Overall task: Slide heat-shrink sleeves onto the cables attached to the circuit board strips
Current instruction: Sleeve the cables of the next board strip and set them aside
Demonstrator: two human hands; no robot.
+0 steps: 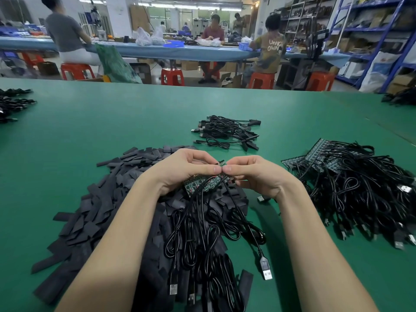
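Observation:
My left hand (182,170) and my right hand (254,174) meet over the green table (112,122), thumbs touching. Both pinch one green circuit board strip (202,183), my left hand holding its longer part, my right hand pinching its far end. Black USB cables (202,233) hang from the strip toward me, their plugs lying near the front edge. Under my hands lies a large heap of flat black heat-shrink sleeves (101,210).
A pile of board strips with black cables (351,190) lies to the right. A small pile of cables with sleeves fitted (227,131) sits farther back. More black cables (13,102) lie at the far left edge. People work at benches beyond the table.

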